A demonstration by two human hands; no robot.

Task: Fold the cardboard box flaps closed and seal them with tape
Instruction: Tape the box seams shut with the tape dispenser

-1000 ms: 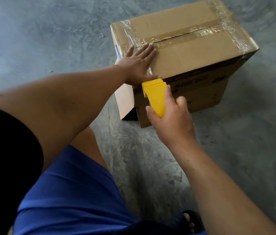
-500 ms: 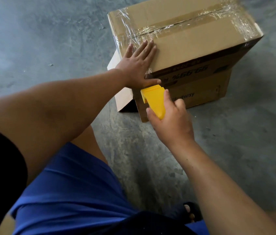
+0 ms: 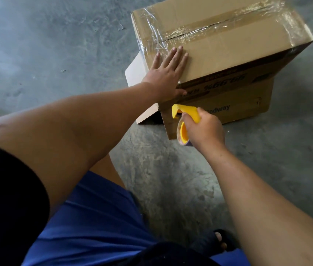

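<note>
Your cardboard box (image 3: 228, 60) sits on the concrete floor (image 3: 56, 45), top flaps already down under clear tape. Your left hand (image 3: 168, 73) lies flat and open on the top's near-left corner, gripping nothing; your right hand (image 3: 204, 129) is clenched around the yellow tape dispenser (image 3: 185, 114) against the near side. Honestly, the risk is tearing at a bad angle: the strip stretches, wrinkles, or peels off that corner. A loose flap (image 3: 132, 77) sticking out on the left could snag too.

Grey concrete floor (image 3: 56, 45), scuffed, stained. Blue shorts (image 3: 98, 227). Dark sandal (image 3: 226, 240) on foot.
</note>
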